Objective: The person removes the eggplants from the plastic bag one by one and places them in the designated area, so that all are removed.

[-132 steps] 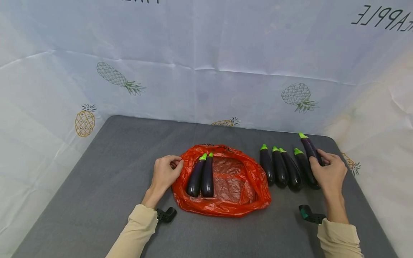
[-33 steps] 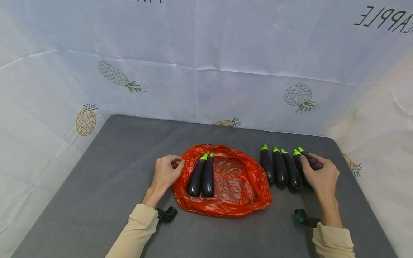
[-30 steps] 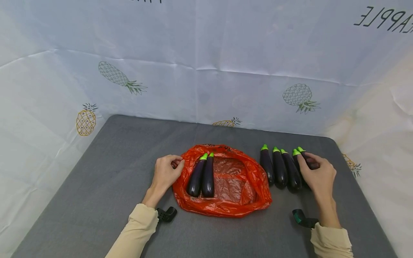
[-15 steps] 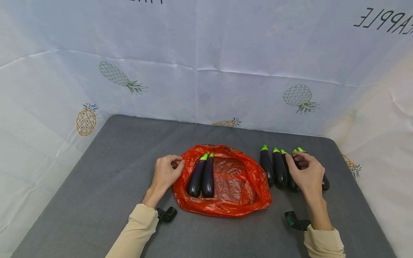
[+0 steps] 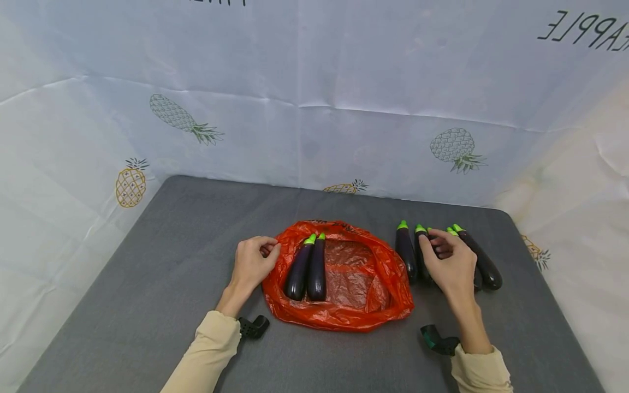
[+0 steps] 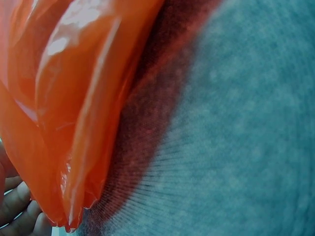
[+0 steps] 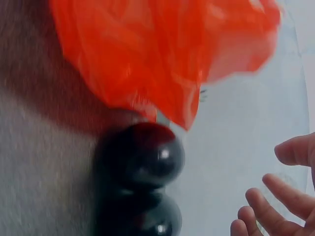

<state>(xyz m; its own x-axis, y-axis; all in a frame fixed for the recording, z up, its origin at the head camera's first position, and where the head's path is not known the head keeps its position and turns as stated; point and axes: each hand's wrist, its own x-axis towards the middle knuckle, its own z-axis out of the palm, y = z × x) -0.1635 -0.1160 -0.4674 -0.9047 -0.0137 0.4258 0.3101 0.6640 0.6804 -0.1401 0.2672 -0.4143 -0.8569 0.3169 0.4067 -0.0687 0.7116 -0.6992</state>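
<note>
A red plastic bag (image 5: 339, 322) lies spread on the table with its mouth facing up. Two eggplants (image 5: 297, 273) with green stems rest side by side in its left half. My left hand (image 5: 253, 265) pinches the bag's left rim; in the left wrist view the fingers (image 6: 19, 204) show beside the gathered plastic (image 6: 74, 98). Over the row of eggplants (image 5: 405, 254) right of the bag, my right hand (image 5: 451, 267) hovers with nothing in it, partly hiding the middle ones. In the right wrist view its fingers (image 7: 275, 204) are spread apart beside two rounded eggplant ends (image 7: 142, 155).
The grey table (image 5: 162, 305) ends at a hanging pineapple-print cloth (image 5: 300, 136) behind it. The rightmost eggplant (image 5: 484, 262) lies slanted near the right side. The row's leftmost eggplant sits close to the bag's right rim.
My right hand set an eggplant down at the row's right end, let go, and moved left over the other eggplants. My left hand has stayed at the bag's rim.
</note>
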